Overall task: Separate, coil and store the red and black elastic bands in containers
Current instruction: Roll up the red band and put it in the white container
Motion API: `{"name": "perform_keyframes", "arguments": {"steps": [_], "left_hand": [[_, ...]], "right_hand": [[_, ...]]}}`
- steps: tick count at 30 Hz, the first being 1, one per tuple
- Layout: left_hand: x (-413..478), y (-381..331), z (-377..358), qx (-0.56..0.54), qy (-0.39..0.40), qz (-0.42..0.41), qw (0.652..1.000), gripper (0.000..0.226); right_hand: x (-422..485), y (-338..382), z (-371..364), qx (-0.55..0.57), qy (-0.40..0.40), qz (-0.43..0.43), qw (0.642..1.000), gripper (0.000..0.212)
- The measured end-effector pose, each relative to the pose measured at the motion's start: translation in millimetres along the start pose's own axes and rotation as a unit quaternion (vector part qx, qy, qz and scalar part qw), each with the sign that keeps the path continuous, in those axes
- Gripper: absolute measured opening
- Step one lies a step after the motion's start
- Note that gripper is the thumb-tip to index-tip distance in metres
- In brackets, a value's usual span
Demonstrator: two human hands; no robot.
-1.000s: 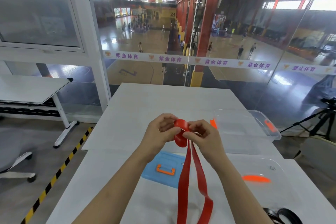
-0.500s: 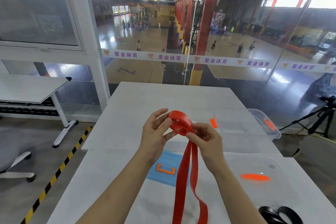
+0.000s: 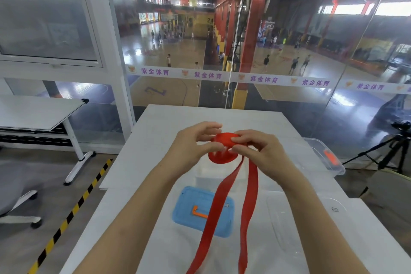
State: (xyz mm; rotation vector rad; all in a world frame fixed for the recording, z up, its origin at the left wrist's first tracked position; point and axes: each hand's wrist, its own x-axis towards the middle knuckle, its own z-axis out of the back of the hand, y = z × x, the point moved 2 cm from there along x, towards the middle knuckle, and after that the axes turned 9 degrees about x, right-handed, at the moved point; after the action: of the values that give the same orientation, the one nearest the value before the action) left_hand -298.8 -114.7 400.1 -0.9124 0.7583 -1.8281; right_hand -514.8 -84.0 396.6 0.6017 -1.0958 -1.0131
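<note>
- Both hands are raised above the white table (image 3: 155, 131) at the centre of the frame, working on the red elastic band (image 3: 223, 158).
- The left hand (image 3: 191, 151) has its fingers curled around the left side of the red coil, thumb and fingertips pinching its edge.
- The right hand (image 3: 260, 153) is closed over the top right of the coil, fingers pressing the wound layers down.
- The wound part forms a small, slightly squashed roll between the two hands; two loose strands of the band hang from it, running down past the lower edge of the frame.
- Below the hands, a blue lid (image 3: 189, 207) with an orange handle lies flat on the table; the left strand crosses in front of it.
- A clear container (image 3: 331, 162) with an orange latch sits at the right edge of the table, and a clear lid (image 3: 295, 229) lies at lower right.
- The black band is not in view.
- The step in hand appears to be coiling the red band, with much of its length not yet wound.
- The next move likely calls for turning the roll while feeding the hanging strands in flat and keeping a firm pinch, since a loosened grip could let the elastic spring open.
</note>
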Motion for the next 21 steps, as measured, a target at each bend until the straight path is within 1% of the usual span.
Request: {"name": "perform_keyframes", "arguments": {"steps": [1, 3, 5, 7, 9, 11, 14, 16, 19, 21], "left_hand": [[1, -4, -1, 0.016, 0.017, 0.000, 1.000, 0.045], [1, -4, -2, 0.034, 0.051, 0.007, 0.998, 0.048], [-1, 1, -4, 0.036, 0.094, 0.010, 0.995, 0.043], [-6, 6, -10, 0.046, 0.127, 0.005, 0.991, 0.033], [-11, 11, -17, 0.033, 0.122, -0.002, 0.992, 0.027], [-15, 14, -24, -0.014, 0.107, -0.003, 0.994, 0.023], [-19, 18, -32, -0.064, 0.082, 0.001, 0.995, 0.019], [-21, 19, -34, -0.112, 0.055, 0.024, 0.992, 0.021], [-25, 21, -38, -0.198, 0.024, 0.053, 0.978, 0.021], [-28, 22, -43, -0.230, 0.010, 0.063, 0.971, 0.020]], "right_hand": [[1, 0, 0, -0.015, 0.010, 0.001, 1.000, 0.017], [-1, -1, -1, -0.009, 0.020, -0.008, 1.000, 0.018], [-8, -4, -5, 0.014, 0.031, -0.014, 0.999, 0.018], [-15, -11, -11, 0.045, 0.022, -0.016, 0.999, 0.018], [-23, -22, -17, 0.111, -0.013, -0.031, 0.993, 0.023], [-31, -33, -24, 0.173, -0.044, -0.048, 0.983, 0.027], [-44, -45, -30, 0.217, -0.091, -0.069, 0.969, 0.031], [-50, -51, -32, 0.234, -0.114, -0.080, 0.962, 0.029], [-54, -56, -35, 0.234, -0.133, -0.081, 0.960, 0.027], [-52, -56, -35, 0.232, -0.145, -0.084, 0.958, 0.024]]}}
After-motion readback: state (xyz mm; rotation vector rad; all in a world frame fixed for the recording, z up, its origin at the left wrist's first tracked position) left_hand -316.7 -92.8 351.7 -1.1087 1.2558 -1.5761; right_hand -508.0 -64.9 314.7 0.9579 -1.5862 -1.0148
